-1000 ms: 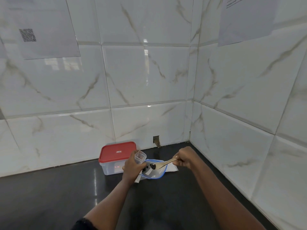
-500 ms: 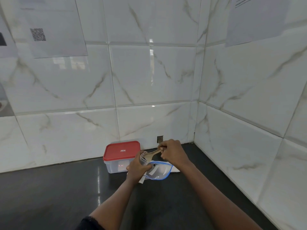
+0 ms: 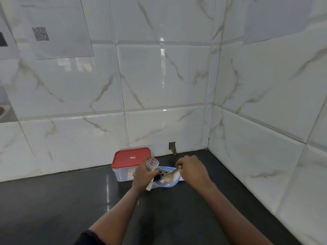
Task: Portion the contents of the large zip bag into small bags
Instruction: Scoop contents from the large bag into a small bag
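Left hand (image 3: 144, 175) grips a small clear bag (image 3: 152, 164) upright. Right hand (image 3: 192, 169) pinches a wooden spoon (image 3: 171, 175), bowl inside the open blue-edged zip bag (image 3: 168, 179) on the dark worktop (image 3: 53, 200), beside a red-lidded container (image 3: 129, 162).

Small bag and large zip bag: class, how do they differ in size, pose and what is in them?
The small bag is narrow; the large bag is wider, with a blue-edged mouth. The small bag stands upright in the left hand; the large bag lies on the counter. The spoon, held by the right hand, dips into the large bag, not the small bag. Both are clear plastic, mouths open.
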Tool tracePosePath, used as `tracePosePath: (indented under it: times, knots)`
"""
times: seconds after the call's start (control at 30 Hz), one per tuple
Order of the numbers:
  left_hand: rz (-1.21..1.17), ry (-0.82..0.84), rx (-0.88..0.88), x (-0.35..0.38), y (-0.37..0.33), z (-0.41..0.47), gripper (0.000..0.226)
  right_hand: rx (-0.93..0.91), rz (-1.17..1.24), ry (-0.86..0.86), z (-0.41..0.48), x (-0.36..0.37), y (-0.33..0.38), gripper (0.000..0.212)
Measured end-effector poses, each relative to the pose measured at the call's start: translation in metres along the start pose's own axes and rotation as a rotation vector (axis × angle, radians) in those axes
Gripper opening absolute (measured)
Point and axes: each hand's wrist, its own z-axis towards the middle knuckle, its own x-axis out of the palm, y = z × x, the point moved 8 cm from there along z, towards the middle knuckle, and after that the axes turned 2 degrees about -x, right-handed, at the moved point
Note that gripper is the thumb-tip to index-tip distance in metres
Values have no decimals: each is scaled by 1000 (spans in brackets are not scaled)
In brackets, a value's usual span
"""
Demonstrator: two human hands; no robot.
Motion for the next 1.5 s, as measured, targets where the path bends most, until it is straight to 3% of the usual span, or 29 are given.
tracePosePath:
  times: [0.2,0.33,0.47,0.7,0.8,0.97,1.07,1.17,1.3,1.4,1.5]
  knots:
    - [145,39,55,0,3,-3,46,-184,-133,214,-1,80,29,40]
    - [301,166,52,3,9,-7,55,-78,-28,300,14,89,33,33]
    - [332,93,-40,-13,12,3,66,-88,-1,154,23,80,30,33]
    - [228,-37,117,-17,-50,31,58,-84,45,-113,32,60,20,37]
    - [275,28,116,0,-40,29,58,-125,9,-47,28,70,19,36]
    - [220,12,31,7,-27,22,51,-30,-11,54,24,92,9,38]
    - [176,54,-2,9,-20,20,48,37,-49,210,17,103,13,37]
    - [187,87,-8,11,-16,16,52,-171,-145,210,10,106,32,34]
    - [240,107,32,14,-16,11,55,-388,-245,412,-11,121,36,28]
    - [235,118,34,18,-16,9,52,-354,-253,401,-7,116,28,28]
    - [186,156,71,21,-28,7,52,-203,-159,324,5,107,17,26]
